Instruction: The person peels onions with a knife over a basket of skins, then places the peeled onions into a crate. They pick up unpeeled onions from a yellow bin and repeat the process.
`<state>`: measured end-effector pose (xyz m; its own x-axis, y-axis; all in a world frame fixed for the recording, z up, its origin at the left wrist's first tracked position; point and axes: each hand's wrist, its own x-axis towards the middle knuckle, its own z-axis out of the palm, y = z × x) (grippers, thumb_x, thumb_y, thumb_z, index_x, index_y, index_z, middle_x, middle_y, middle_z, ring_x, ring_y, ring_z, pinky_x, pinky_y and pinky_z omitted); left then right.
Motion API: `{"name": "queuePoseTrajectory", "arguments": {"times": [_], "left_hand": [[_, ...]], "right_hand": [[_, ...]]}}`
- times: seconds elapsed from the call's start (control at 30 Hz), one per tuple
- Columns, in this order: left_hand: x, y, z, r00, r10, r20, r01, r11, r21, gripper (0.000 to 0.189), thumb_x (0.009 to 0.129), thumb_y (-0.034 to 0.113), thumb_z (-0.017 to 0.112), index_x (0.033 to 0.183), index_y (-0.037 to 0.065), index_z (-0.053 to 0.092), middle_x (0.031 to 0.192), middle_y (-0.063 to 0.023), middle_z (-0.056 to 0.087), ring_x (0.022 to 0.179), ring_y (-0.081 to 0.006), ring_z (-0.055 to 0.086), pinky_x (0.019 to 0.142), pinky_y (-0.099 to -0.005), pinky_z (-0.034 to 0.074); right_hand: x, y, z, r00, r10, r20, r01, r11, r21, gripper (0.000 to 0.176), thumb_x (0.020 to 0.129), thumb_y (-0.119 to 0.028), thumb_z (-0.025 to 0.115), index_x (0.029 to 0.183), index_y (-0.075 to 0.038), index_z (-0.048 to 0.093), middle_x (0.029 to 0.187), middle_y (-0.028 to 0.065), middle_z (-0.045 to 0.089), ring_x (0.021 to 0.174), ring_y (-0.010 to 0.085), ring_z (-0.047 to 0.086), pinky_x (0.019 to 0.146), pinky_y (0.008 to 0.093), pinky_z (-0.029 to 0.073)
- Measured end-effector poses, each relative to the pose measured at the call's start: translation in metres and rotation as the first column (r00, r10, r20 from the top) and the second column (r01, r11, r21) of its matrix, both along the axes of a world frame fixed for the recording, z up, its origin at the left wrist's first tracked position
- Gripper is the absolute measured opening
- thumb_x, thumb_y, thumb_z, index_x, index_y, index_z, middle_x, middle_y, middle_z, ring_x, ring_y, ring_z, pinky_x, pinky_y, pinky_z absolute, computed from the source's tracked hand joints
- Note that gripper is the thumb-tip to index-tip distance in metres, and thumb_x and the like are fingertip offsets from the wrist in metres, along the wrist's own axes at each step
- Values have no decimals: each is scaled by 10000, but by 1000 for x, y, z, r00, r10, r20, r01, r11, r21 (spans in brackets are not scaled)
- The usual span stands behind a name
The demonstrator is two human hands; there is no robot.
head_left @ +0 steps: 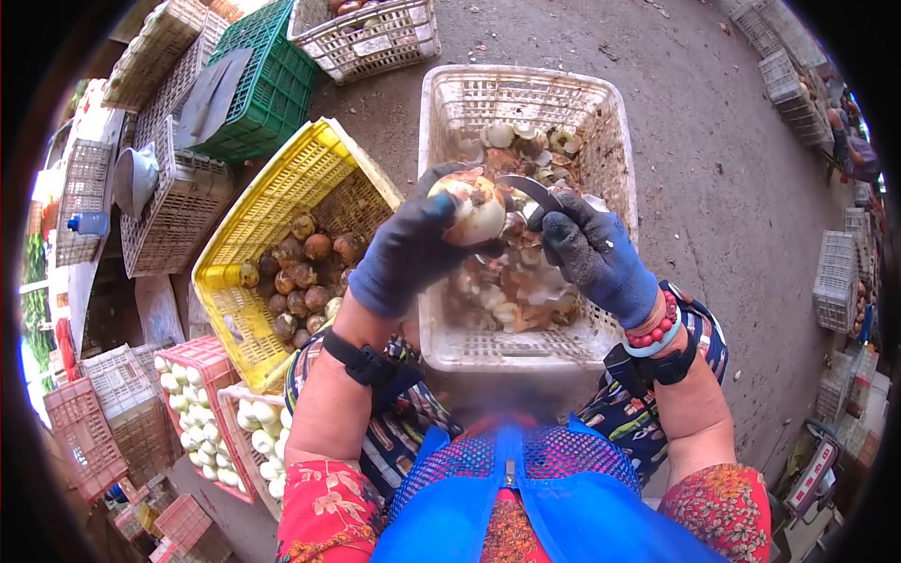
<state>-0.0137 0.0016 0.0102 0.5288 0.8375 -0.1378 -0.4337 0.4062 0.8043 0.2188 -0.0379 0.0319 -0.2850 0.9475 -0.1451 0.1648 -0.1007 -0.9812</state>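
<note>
In the head view, my gloved left hand is closed around a partly peeled onion, which has brown patches of skin over its pale flesh. My gloved right hand grips a small curved knife, its blade pointing left close to the onion's upper right side. Both hands are over a white plastic crate that holds onion peels and pale scraps. Left of my left hand, a tilted yellow crate contains several unpeeled brown onions.
Pale peeled onions fill a pink crate at the lower left. A green crate and another white crate stand at the upper left. More crates line the right side, where a person is visible.
</note>
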Motion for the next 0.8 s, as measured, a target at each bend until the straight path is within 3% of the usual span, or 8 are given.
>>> {"name": "queuePoseTrajectory", "arguments": {"times": [0.13, 0.17, 0.23, 0.33, 0.47, 0.57, 0.67, 0.8], "left_hand": [[6, 1, -20, 964, 208, -165, -212, 977, -5, 473, 923, 331, 575, 1269, 15, 516, 1142, -139, 632, 1014, -247, 649, 851, -387, 567], [7, 3, -32, 952, 240, -190, -249, 968, -21, 488, 855, 178, 679, 1277, 12, 500, 1124, -125, 633, 987, -222, 649, 842, -353, 566], [9, 4, -34, 913, 263, -311, -252, 965, 74, 458, 851, 199, 670, 1241, 12, 520, 1089, -117, 648, 947, -216, 662, 814, -356, 576], [6, 4, -30, 816, 272, -510, -110, 940, 324, 580, 979, 551, 442, 1153, 18, 595, 1042, -130, 675, 904, -251, 689, 761, -425, 600], [9, 7, -28, 809, 259, -528, -38, 919, 393, 577, 981, 550, 440, 1142, 20, 603, 1000, -125, 680, 876, -236, 693, 723, -401, 600], [9, 7, -31, 795, 236, -559, 33, 904, 427, 548, 988, 523, 444, 1128, 20, 611, 999, -119, 678, 883, -225, 691, 728, -383, 599], [1, 9, -49, 817, 123, -564, 1, 977, 213, 504, 837, 281, 688, 1227, -11, 558, 1158, -164, 631, 1059, -248, 625, 926, -371, 498], [2, 6, -61, 873, 98, -479, -58, 994, 97, 673, 754, 192, 825, 1304, -32, 507, 1260, -198, 593, 1200, -273, 563, 1055, -359, 423]], "right_hand": [[-7, -6, 17, 994, -18, -108, -4, 980, -197, 346, 1013, -395, 504, 1012, -68, 619, 673, -51, 493, 562, 36, 412, 511, 212, 339], [-8, -7, 18, 993, -8, -114, -18, 975, -223, 365, 1016, -413, 490, 993, -72, 618, 662, -53, 483, 550, 35, 405, 501, 210, 328], [-8, -9, 13, 994, -2, -107, -25, 967, -253, 373, 1017, -425, 482, 980, -80, 619, 656, -50, 483, 548, 34, 410, 501, 211, 333], [-4, -9, 16, 991, 13, -129, -55, 944, -325, 342, 1021, -375, 494, 1024, -54, 612, 682, -31, 519, 586, 46, 452, 539, 221, 380], [-5, -12, 19, 980, -22, -200, -54, 930, -363, 361, 1010, -426, 499, 971, -90, 625, 666, -40, 494, 579, 30, 432, 522, 197, 350], [-8, -16, -2, 999, 39, 30, -36, 996, -80, 342, 1012, -391, 505, 994, -73, 629, 714, -25, 521, 657, 28, 452, 581, 204, 393], [-12, -21, 4, 981, 43, 188, -30, 997, -76, 343, 1025, -324, 489, 1173, -42, 616, 795, -14, 548, 722, 40, 457, 641, 231, 427], [-29, -37, -17, 998, -52, -46, 45, 987, -152, 427, 1035, -276, 459, 1394, -49, 504, 878, 35, 653, 783, 124, 560, 717, 298, 487]]}}
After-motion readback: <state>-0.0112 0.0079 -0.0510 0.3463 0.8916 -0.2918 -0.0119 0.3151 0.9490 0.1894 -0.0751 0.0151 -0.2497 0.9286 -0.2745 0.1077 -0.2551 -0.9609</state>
